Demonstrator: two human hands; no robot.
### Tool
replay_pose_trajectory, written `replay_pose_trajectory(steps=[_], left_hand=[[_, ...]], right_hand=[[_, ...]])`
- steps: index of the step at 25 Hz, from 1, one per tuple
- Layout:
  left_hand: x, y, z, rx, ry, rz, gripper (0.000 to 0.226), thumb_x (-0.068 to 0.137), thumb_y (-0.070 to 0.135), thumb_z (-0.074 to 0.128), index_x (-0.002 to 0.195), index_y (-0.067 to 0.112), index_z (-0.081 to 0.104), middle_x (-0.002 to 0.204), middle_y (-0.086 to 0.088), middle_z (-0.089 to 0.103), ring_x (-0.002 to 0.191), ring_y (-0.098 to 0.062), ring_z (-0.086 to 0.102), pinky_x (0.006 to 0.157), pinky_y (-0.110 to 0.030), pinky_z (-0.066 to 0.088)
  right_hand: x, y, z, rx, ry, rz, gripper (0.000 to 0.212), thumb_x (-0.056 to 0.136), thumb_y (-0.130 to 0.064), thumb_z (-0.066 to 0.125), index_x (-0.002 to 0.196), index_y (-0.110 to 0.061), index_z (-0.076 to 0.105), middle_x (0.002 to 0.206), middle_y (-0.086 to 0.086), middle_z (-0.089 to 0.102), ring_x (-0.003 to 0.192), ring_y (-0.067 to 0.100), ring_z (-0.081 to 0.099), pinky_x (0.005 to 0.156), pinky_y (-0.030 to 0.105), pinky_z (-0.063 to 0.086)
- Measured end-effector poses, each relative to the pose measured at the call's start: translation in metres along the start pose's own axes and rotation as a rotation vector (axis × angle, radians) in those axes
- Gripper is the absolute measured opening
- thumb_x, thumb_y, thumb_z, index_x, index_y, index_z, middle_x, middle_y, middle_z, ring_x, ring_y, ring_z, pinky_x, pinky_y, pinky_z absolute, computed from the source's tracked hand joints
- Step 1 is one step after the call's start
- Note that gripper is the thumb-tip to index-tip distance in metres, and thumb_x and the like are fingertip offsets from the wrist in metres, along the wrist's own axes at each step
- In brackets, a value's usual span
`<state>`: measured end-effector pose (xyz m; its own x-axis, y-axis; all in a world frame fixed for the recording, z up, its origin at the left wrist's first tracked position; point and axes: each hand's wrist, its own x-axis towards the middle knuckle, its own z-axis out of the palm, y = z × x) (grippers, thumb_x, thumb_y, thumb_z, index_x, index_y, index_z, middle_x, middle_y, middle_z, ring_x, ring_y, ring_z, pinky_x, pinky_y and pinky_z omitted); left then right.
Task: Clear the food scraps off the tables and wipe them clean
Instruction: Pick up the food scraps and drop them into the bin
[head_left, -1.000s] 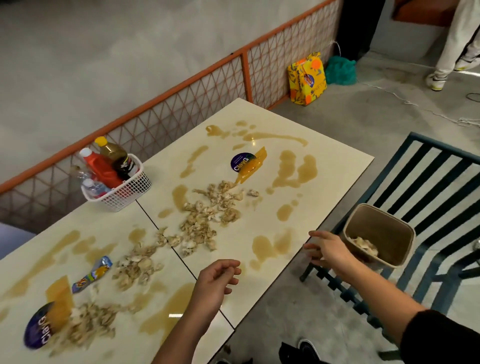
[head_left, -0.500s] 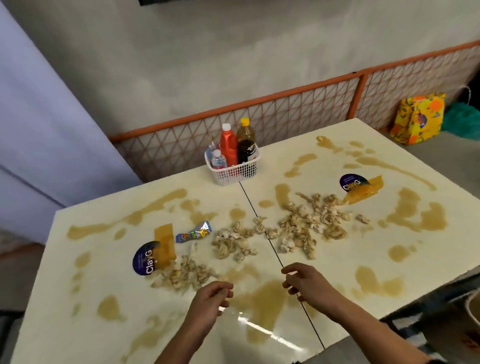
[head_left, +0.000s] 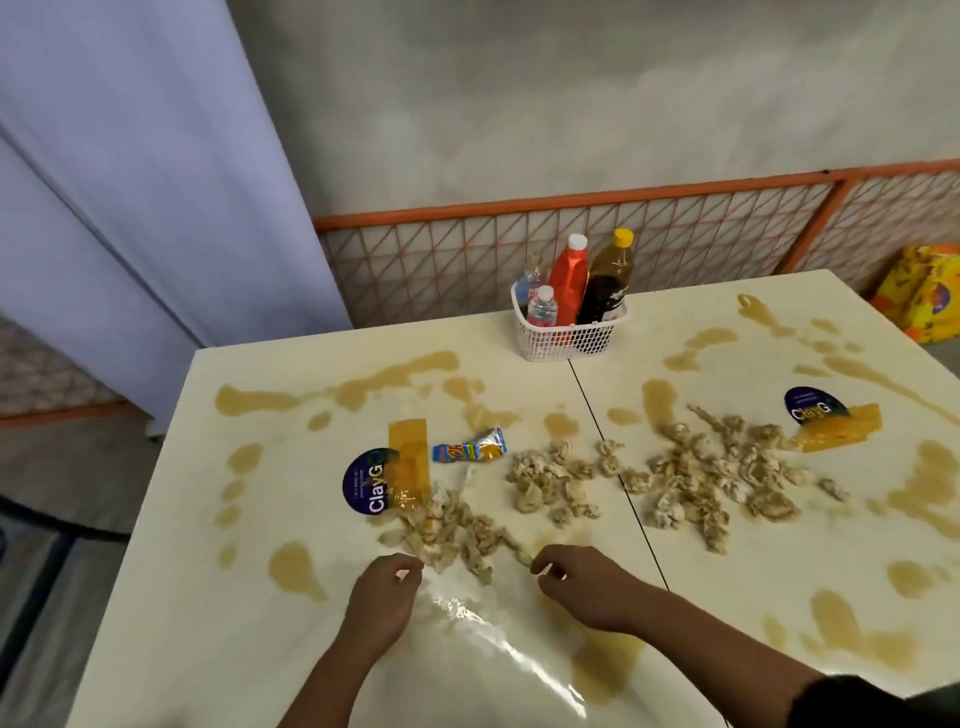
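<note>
**Two tables, scraps on both**

Two pale tables stand edge to edge before you, the left table (head_left: 208, 597) and the right table (head_left: 779, 545). Brown spills (head_left: 296, 569) blotch both tops. Scraps (head_left: 550, 483) lie in loose heaps across the middle of both tables, on either side of the seam. A white basket (head_left: 563, 340) of bottles (head_left: 569, 280) sits at the far edge, on the seam.

Your left hand (head_left: 382, 603) and right hand (head_left: 587, 584) are over the left table, fingers curled, right at the near end of the scraps. You cannot tell whether either pinches anything. A round sticker (head_left: 366, 483) lies just left of the scraps, and a small wrapper (head_left: 470, 449) just beyond it.
</note>
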<state>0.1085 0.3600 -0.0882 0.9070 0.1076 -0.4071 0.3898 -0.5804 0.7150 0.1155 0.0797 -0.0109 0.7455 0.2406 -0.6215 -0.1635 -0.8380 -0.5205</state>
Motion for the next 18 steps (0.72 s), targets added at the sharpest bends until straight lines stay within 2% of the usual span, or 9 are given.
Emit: replay_pose_trajectory(steps=[4, 8, 13, 16, 18], left_hand=[[0.044, -0.021, -0.017, 0.366, 0.121, 0.137, 0.018, 0.094, 0.025, 0.059, 0.103, 0.024, 0.075, 0.133, 0.002, 0.061, 0.122, -0.023, 0.054, 0.100, -0.035, 0.045], [0.069, -0.023, -0.027, 0.638, 0.117, 0.196, 0.025, 0.097, 0.032, 0.050, 0.102, 0.026, 0.074, 0.139, 0.008, 0.054, 0.127, -0.022, 0.046, 0.091, -0.040, 0.049], [0.081, -0.026, -0.026, 0.672, 0.041, 0.218, 0.024, 0.095, 0.035, 0.047, 0.107, 0.027, 0.067, 0.118, 0.009, 0.062, 0.115, -0.020, 0.052, 0.084, -0.036, 0.047], [0.078, -0.022, -0.029, 0.596, 0.123, 0.226, 0.024, 0.095, 0.035, 0.052, 0.111, 0.024, 0.067, 0.112, 0.006, 0.066, 0.108, -0.019, 0.057, 0.084, -0.035, 0.048], [0.067, -0.013, -0.033, 0.409, 0.189, 0.244, 0.022, 0.093, 0.032, 0.061, 0.110, 0.023, 0.070, 0.109, 0.006, 0.069, 0.102, -0.016, 0.060, 0.085, -0.033, 0.050]], right_hand=[[0.021, -0.025, -0.016, -0.100, 0.000, -0.035, 0.032, 0.103, -0.033, 0.045, 0.129, -0.022, 0.061, 0.124, 0.002, 0.065, 0.101, 0.017, 0.059, 0.089, 0.030, 0.046], [0.033, -0.035, -0.012, -0.125, 0.004, -0.057, 0.033, 0.103, -0.034, 0.046, 0.129, -0.023, 0.061, 0.124, 0.001, 0.065, 0.101, 0.016, 0.058, 0.089, 0.029, 0.046], [0.030, -0.032, 0.001, -0.065, -0.041, -0.036, 0.031, 0.104, -0.033, 0.046, 0.130, -0.024, 0.061, 0.114, -0.006, 0.058, 0.097, 0.012, 0.056, 0.080, 0.021, 0.043], [0.030, -0.034, 0.002, 0.005, -0.047, -0.019, 0.030, 0.103, -0.034, 0.047, 0.128, -0.026, 0.062, 0.116, -0.007, 0.059, 0.096, 0.010, 0.057, 0.079, 0.020, 0.044], [0.030, -0.037, 0.003, 0.055, -0.033, -0.016, 0.027, 0.103, -0.034, 0.048, 0.124, -0.027, 0.063, 0.116, -0.007, 0.062, 0.092, 0.007, 0.057, 0.079, 0.021, 0.045]])
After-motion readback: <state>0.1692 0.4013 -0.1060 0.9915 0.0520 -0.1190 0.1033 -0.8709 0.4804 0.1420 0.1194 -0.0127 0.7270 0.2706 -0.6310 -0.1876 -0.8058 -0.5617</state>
